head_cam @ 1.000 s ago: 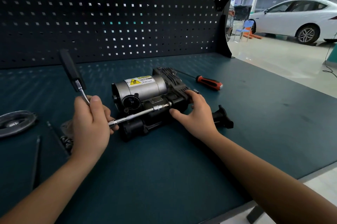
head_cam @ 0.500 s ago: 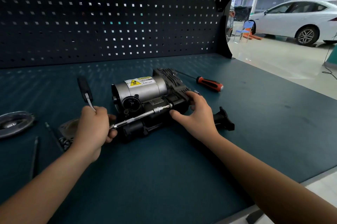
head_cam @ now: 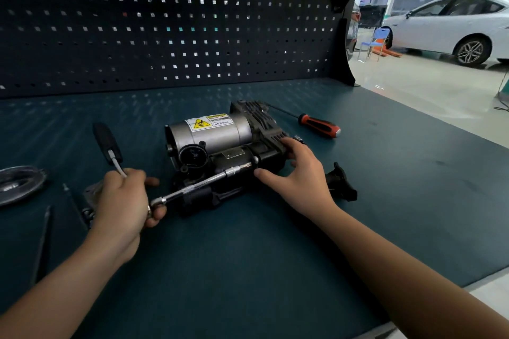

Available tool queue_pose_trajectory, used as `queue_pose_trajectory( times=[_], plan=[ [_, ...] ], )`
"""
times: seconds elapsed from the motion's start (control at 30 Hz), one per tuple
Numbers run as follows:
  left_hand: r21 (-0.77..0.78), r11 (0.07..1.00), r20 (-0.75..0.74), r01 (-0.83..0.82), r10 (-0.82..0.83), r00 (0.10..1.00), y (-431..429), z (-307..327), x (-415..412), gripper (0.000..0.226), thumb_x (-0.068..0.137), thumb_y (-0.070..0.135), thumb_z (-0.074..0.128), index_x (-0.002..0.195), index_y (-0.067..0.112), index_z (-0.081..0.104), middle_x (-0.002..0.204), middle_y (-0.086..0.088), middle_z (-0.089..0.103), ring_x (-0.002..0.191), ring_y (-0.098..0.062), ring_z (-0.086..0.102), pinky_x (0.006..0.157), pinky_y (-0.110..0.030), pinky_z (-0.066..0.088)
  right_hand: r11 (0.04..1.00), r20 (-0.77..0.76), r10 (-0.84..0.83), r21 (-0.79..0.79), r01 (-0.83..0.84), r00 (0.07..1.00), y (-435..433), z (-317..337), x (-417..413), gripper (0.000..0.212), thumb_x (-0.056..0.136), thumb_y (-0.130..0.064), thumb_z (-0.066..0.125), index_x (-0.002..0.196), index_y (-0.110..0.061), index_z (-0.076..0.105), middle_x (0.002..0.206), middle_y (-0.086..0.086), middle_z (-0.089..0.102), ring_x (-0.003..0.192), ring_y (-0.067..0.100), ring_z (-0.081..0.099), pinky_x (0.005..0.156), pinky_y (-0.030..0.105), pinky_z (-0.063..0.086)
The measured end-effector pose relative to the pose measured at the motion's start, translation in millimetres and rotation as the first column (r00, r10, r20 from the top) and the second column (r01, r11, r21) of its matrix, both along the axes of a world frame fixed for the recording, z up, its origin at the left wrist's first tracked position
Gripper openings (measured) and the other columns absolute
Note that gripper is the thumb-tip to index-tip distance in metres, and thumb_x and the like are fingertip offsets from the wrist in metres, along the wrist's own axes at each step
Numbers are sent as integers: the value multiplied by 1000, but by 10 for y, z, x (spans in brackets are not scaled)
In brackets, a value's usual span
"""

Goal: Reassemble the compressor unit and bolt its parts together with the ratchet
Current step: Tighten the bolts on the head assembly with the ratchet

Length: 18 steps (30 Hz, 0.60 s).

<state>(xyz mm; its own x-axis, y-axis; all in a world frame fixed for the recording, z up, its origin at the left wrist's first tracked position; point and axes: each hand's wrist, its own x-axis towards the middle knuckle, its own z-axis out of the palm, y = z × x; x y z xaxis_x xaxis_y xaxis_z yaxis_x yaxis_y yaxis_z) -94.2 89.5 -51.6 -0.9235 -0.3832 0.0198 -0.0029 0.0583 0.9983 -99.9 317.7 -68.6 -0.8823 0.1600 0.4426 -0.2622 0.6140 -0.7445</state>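
Observation:
The compressor unit (head_cam: 217, 143), a silver cylinder with a yellow warning label on a black finned body, lies in the middle of the blue-green bench. My left hand (head_cam: 124, 201) grips the ratchet (head_cam: 110, 145) at its head, its black handle pointing up and away. A long chrome extension bar (head_cam: 203, 183) runs from the ratchet head along the unit's front side to a bolt near my right hand's thumb. My right hand (head_cam: 297, 173) rests on the unit's right end, fingers over the black housing.
A red-and-black screwdriver (head_cam: 319, 126) lies behind the unit to the right. A black bracket part (head_cam: 341, 184) sits by my right wrist. At far left lie a grey oval part (head_cam: 19, 181) and thin dark tools (head_cam: 44, 239). A pegboard wall (head_cam: 165, 21) closes the back.
The ratchet handle has swung down and to the right, from a high tilt at the left toward the unit. My left hand turned with it. My right hand stayed on the unit.

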Motion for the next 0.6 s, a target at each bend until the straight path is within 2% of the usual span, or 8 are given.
queue_pose_trajectory(
  times=[0.1,0.23,0.4,0.6],
  plan=[
    [30,999,-21,-28,29,999,26,24,6,7,95,10,30,94,9,36,82,-3,44,24,-5,36,30,-10,22,1000,-1,-11,-7,11,1000,-17,0,-1,77,70,-34,77,135,-13,43,119,-7,47,118,11,45,97,18,33],
    [-16,998,-60,-59,58,997,103,6,-19,22,95,9,28,74,17,30,81,-2,43,25,-5,37,28,-12,22,1000,5,-14,-20,14,1000,-32,10,6,77,70,-33,78,135,-12,43,120,-6,47,119,13,45,100,24,36],
    [-158,981,-155,-109,84,984,96,-38,13,25,94,9,30,73,22,30,79,0,45,35,-16,39,25,-15,24,999,7,-28,-26,28,1000,-38,20,14,75,69,-31,79,133,-12,46,111,-12,42,116,13,48,99,24,38],
    [-267,959,-235,-94,30,971,133,-63,19,28,93,5,32,74,25,28,80,-3,45,41,-22,41,26,-14,28,999,5,-29,-27,29,1000,-51,34,28,73,69,-29,78,133,-12,46,108,-12,42,114,13,49,96,20,36]
  ],
)
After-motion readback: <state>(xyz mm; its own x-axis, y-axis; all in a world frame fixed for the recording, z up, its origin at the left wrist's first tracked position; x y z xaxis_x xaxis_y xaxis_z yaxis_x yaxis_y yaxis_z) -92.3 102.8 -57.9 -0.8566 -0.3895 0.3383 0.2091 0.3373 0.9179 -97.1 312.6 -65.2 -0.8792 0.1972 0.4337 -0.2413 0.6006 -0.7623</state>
